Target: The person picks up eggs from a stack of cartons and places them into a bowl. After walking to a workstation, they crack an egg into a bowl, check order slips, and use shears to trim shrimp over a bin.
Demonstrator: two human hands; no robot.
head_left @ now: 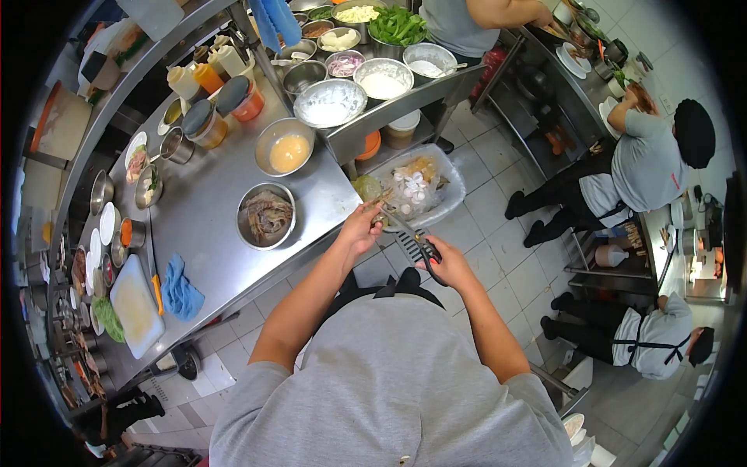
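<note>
My right hand (pixel 445 263) is closed around the black handles of a pair of scissors (pixel 403 226). Their blades point up and left, toward my left hand (pixel 361 229), which pinches a small brownish prawn (pixel 381 201) by its body. The blade tips are at or against the prawn; contact is too small to make out. Left of my hands, a steel bowl (pixel 247 233) of raw grey-brown prawns (pixel 268 215) rests on the steel counter (pixel 327 194). Beneath and beyond the held prawn is a waste bin (pixel 455 183) lined with clear plastic, with eggshells (pixel 411 184) and scraps inside.
Behind the prawn bowl stands a bowl of yellowish liquid (pixel 289 153). A yellow-handled knife (pixel 157 292), a cutting board (pixel 137 307) and a blue cloth (pixel 181 289) lie at the left. Co-workers (pixel 646 163) stand at the right counters, another at the top.
</note>
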